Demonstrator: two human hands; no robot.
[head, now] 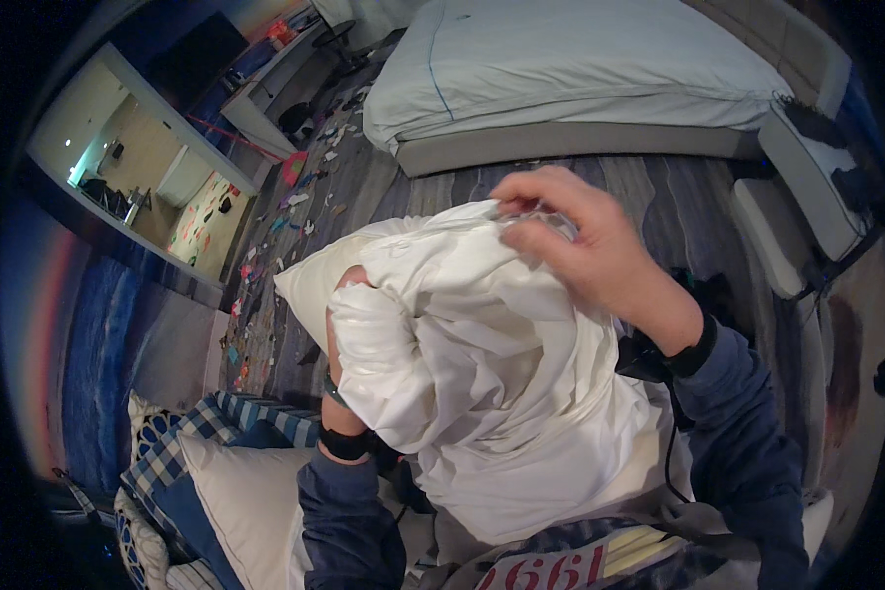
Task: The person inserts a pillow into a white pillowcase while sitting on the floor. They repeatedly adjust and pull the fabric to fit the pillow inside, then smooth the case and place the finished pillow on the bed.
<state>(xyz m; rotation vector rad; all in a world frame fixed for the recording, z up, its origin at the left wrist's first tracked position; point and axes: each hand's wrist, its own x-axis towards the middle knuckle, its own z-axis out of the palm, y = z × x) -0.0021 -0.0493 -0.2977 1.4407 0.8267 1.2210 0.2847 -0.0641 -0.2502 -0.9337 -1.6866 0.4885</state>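
Bunched white fabric (pixel 487 354), which looks like a pillowcase, lies gathered over my left forearm and against my body. A white pillow (pixel 310 284) shows its corner at the left behind the cloth. My left hand (pixel 350 276) is mostly hidden under the fabric; only a bit of it and the wrist show, so its grip cannot be made out. At the cloth's upper right edge, my right hand (pixel 579 236) curls with thumb and fingers around the rim of the fabric, slightly blurred.
A bed (pixel 575 66) with a pale sheet stands ahead. Patterned and plain cushions (pixel 243 494) are piled at lower left. Scraps litter the floor (pixel 324 192) beside a desk (pixel 258 118). A mirror (pixel 140 169) is on the left wall; a nightstand (pixel 811 184) stands right.
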